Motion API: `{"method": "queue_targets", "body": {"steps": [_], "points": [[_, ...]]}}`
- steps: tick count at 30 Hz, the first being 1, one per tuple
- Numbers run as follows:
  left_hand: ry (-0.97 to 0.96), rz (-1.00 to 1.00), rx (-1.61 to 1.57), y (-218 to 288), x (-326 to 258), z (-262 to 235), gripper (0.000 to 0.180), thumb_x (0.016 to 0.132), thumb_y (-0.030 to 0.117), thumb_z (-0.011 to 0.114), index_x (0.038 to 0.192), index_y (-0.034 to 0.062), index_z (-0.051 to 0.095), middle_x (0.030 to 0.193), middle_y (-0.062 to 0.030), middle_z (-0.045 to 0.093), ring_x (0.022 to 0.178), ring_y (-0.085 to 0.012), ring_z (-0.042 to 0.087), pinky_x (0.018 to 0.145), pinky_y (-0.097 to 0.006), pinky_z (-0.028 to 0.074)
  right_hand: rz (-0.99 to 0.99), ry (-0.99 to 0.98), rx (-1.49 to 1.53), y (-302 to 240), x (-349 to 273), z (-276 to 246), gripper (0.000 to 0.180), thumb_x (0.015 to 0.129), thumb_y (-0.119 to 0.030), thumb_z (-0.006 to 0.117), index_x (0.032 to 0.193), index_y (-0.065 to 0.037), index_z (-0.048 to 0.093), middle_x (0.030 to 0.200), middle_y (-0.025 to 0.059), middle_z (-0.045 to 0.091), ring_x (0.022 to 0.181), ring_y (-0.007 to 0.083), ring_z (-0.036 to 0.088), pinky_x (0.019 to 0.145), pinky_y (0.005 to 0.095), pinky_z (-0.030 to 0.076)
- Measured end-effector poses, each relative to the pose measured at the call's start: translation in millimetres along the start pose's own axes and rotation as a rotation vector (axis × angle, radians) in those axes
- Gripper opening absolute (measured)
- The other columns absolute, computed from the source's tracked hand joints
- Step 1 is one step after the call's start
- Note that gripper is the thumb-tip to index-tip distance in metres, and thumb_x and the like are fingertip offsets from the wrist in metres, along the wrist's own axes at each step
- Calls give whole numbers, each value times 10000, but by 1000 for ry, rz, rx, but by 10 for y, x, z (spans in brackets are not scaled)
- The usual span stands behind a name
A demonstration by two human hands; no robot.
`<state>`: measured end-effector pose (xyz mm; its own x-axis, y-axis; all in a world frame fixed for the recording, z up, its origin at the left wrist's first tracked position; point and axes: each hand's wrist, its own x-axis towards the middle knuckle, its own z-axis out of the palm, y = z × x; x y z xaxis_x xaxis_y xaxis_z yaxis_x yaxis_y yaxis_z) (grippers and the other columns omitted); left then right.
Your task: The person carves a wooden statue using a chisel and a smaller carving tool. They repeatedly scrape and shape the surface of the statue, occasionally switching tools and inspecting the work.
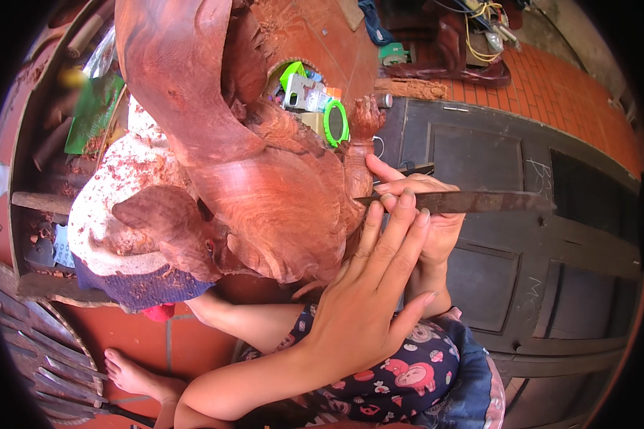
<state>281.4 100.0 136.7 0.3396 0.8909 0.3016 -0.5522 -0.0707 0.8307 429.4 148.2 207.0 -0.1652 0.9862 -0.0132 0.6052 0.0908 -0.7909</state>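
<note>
A large reddish wood carving [265,179] fills the upper middle. A long dark flat metal tool [479,202] lies level, its tip against the carving's right edge. My right hand [433,222] is wrapped around the tool close to the wood. My left hand [365,293] reaches in from the lower left with its fingers stretched out, and the fingertips rest on the blade near the tip. My knee in patterned cloth [408,372] lies under both hands.
A dark panelled door [522,272] lies flat on the right over red floor tiles [565,93]. Green and white tools [315,100] sit in a hollow of the carving. A sawdust-covered cloth [122,207] is at left, and my bare foot [132,375] at lower left.
</note>
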Motion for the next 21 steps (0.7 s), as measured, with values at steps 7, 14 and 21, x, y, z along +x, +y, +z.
{"method": "queue_targets", "body": {"steps": [7,14,21], "points": [[-33,11,3,17,27,3,785,846,198,662,1467,-43,247,1530,-302,168,1406,-504,167,1117,-496,257,-1,-66,44,13,19,-106,175,819,-34,684,957,73,696,941,173,702,1054,378,640,895,406,519],[-25,26,26,-60,163,6,810,857,198,655,1474,-58,198,1519,-345,123,1405,-524,128,1131,-511,217,220,33,-11,-121,137,-72,157,826,-44,682,943,59,692,933,162,689,1093,368,623,891,415,518],[33,12,80,-57,195,43,807,872,234,611,1468,-88,173,1534,-303,131,1413,-494,150,1109,-490,288,298,89,129,-144,149,5,151,840,28,633,975,93,654,1035,210,684,952,252,674,817,347,551]]}}
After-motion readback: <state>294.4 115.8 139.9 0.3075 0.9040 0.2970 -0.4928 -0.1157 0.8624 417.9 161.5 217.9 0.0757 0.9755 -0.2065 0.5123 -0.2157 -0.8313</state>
